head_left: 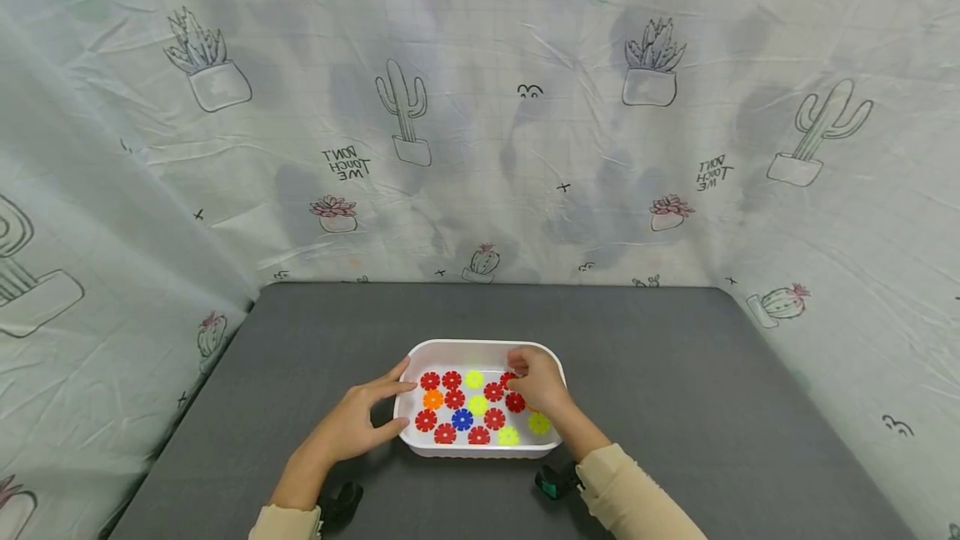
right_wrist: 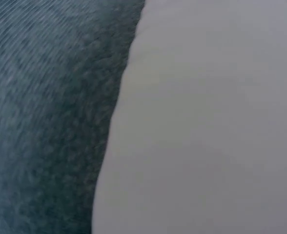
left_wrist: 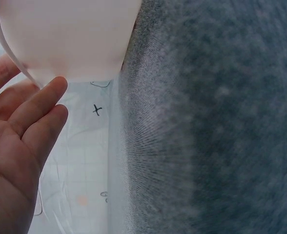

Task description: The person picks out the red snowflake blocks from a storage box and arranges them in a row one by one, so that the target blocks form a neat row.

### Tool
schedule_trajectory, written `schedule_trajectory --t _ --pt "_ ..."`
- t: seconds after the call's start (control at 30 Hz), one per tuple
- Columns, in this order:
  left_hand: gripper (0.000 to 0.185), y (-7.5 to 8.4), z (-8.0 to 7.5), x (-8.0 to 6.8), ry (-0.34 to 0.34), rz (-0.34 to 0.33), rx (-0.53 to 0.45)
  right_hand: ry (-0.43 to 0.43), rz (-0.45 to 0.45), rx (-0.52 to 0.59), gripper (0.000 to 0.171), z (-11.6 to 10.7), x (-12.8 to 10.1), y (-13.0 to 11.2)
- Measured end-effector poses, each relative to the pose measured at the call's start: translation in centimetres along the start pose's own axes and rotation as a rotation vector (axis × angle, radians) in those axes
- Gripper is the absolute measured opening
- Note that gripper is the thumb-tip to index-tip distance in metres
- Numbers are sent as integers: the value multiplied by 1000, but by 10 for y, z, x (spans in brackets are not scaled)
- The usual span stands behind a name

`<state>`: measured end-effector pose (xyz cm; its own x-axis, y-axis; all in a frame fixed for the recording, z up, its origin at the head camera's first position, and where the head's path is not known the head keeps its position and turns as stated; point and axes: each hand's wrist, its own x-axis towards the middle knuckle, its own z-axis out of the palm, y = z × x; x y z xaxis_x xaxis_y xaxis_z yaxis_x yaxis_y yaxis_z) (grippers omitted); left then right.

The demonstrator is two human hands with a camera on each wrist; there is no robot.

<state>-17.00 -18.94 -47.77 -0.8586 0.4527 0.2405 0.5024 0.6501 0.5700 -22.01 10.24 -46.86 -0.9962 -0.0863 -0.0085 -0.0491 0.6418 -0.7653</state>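
A white plastic tray (head_left: 480, 348) sits on the grey table near its front edge. Inside lie several flat flower-shaped pieces, mostly red (head_left: 454, 398), with some yellow (head_left: 474, 378), one orange (head_left: 432, 399) and one blue (head_left: 462, 419). My left hand (head_left: 378, 413) rests against the tray's left end, fingers fairly straight and spread along the wall; the left wrist view shows the fingertips (left_wrist: 53, 92) touching the tray's rim (left_wrist: 65, 44). My right hand (head_left: 527, 373) reaches into the tray's right end, its curled fingers pinching a red piece (head_left: 509, 379). In the right wrist view only the tray wall (right_wrist: 207, 122) shows.
The grey table top (head_left: 675, 373) stretches to both sides and behind the tray. A cactus-print cloth (head_left: 480, 148) hangs round the table at the back and both sides. Wrist camera mounts (head_left: 553, 482) sit at my cuffs.
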Motion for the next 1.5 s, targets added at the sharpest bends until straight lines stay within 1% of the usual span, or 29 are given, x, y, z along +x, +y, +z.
schedule_trajectory --t 0.13,0.2,0.33,0.43,0.6,0.73,0.9,1.2,1.3,1.5 --pt "44 0 0 -1 -8 1 -6 -7 24 -55 30 1 0 0" --pt "44 0 -1 0 -7 -9 -32 -12 50 -64 30 2 0 -1" --pt "45 -1 -2 1 9 -5 -49 -12 64 -89 31 4 1 -3" --pt "46 -1 -2 2 17 3 -40 -7 42 -135 30 5 3 -3" --pt "45 0 -2 1 -5 -8 -42 17 8 -223 29 9 3 -1" --pt "45 1 -3 0 -15 -10 -54 45 4 -277 28 13 3 0" --pt "46 0 -3 0 -2 -2 -52 51 18 -290 29 16 2 -1" --pt "44 0 -4 -1 -1 9 -44 41 -23 -344 27 17 1 -4" --pt "45 0 -4 -1 4 13 -39 35 -19 -364 27 18 1 -6" --pt "43 1 -3 -1 -20 -4 -28 17 -16 -427 28 20 -1 -7"
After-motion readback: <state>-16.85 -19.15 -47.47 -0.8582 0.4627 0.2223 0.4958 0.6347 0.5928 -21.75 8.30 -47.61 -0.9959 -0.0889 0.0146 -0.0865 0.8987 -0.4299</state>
